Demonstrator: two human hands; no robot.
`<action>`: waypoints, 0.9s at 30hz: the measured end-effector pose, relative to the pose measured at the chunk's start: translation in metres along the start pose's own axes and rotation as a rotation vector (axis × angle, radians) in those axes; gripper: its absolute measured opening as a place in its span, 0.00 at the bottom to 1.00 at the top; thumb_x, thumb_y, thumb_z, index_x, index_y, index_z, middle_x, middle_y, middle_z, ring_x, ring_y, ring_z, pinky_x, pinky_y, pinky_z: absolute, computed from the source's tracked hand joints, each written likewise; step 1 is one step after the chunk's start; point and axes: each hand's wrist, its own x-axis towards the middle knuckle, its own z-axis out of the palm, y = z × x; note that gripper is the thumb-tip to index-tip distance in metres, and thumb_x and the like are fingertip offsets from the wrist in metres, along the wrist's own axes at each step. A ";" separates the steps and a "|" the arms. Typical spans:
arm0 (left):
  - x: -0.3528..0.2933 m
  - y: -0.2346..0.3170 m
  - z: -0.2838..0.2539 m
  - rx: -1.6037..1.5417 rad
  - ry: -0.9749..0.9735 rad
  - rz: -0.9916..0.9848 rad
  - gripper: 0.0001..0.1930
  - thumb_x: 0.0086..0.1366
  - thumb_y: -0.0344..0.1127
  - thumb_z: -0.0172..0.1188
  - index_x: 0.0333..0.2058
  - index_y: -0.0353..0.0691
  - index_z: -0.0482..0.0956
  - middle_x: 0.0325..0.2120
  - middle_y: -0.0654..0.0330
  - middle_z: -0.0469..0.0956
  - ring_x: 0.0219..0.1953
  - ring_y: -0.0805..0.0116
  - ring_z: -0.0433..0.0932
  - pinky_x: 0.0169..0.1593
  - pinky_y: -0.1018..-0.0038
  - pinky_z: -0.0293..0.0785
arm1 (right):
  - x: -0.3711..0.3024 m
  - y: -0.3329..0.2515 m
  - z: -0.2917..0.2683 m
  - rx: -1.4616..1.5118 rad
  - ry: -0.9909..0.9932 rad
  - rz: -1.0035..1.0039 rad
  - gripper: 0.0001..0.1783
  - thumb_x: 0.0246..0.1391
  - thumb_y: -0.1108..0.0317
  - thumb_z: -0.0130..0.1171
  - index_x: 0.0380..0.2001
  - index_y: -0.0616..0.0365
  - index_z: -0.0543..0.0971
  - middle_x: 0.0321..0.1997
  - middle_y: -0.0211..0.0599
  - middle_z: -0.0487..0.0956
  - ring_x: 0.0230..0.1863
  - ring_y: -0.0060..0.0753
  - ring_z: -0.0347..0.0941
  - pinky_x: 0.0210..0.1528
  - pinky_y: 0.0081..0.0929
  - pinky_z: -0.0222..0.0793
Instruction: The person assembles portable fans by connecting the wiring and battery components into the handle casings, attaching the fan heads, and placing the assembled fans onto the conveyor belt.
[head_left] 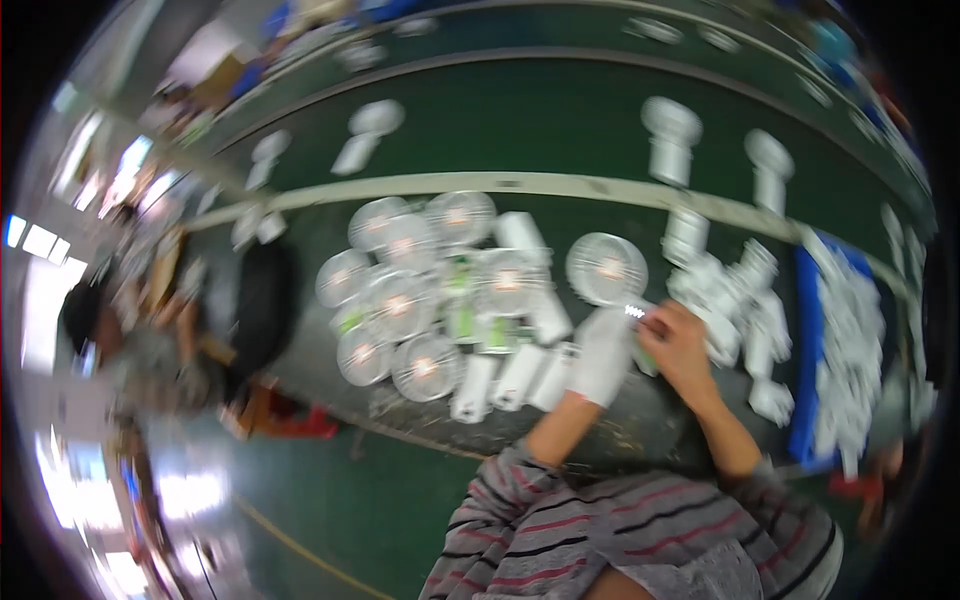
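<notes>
My left hand (601, 358), in a white glove, closes round the lower part of a small handheld fan (607, 268) with a round clear cage. My right hand (682, 348) is bare, its fingers pinched together beside the fan's neck. A small bright white piece (634, 311) shows at those fingertips, too blurred to name. Left of my hands lies a cluster of similar round caged fans (399, 303), some with green parts (462, 300) between them. White handle pieces (517, 377) lie side by side along the near side of the cluster.
On the right are a heap of white plastic parts (725, 300) and a blue bin (808, 350) full of white pieces. Beyond a pale rail (510, 184), a green belt (520, 120) carries spaced-out fans (672, 130). Another person (150, 340) sits at far left near a black object (265, 305).
</notes>
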 end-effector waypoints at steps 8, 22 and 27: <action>-0.010 0.001 0.048 -1.147 0.163 -0.572 0.09 0.64 0.33 0.52 0.30 0.33 0.76 0.26 0.67 0.73 0.30 0.82 0.69 0.33 0.78 0.68 | -0.024 0.022 0.007 -0.098 0.144 -0.111 0.05 0.39 0.80 0.58 0.22 0.63 0.72 0.21 0.37 0.69 0.21 0.31 0.65 0.23 0.28 0.61; -0.008 0.007 0.043 -1.153 0.268 -0.500 0.11 0.66 0.36 0.51 0.38 0.32 0.75 0.31 0.67 0.74 0.35 0.82 0.69 0.40 0.82 0.67 | -0.016 0.028 0.008 0.247 0.089 0.157 0.05 0.45 0.77 0.62 0.28 0.65 0.78 0.21 0.22 0.70 0.21 0.13 0.57 0.23 0.14 0.54; -0.008 0.018 0.028 -0.945 0.245 -0.493 0.13 0.66 0.37 0.51 0.41 0.32 0.74 0.34 0.64 0.76 0.37 0.81 0.70 0.43 0.81 0.67 | -0.013 0.028 0.010 0.551 0.038 0.349 0.03 0.45 0.77 0.62 0.27 0.63 0.79 0.20 0.19 0.69 0.21 0.10 0.56 0.23 0.11 0.52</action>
